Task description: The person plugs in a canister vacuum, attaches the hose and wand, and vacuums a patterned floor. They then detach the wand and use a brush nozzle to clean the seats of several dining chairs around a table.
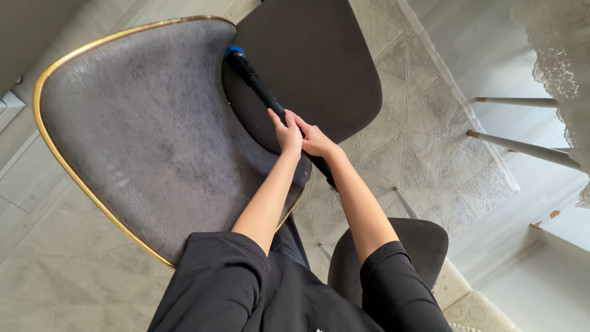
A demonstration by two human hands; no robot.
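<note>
A long black pole (261, 91) with a blue end (234, 51) lies slanted across the edge of a grey table (141, 129) with a gold rim. Both hands grip it side by side near its middle. My left hand (287, 134) wraps the pole from the left. My right hand (314, 139) holds it just beside, on the right. The blue end rests where the tabletop meets a dark chair seat (319, 61). The pole's lower part runs out from under my right wrist.
A second dark chair seat (424, 243) sits below my right arm. A pale patterned rug (424, 141) covers the floor under the chairs. Light wooden furniture legs (522, 147) and a lace cloth (553, 55) stand at the right.
</note>
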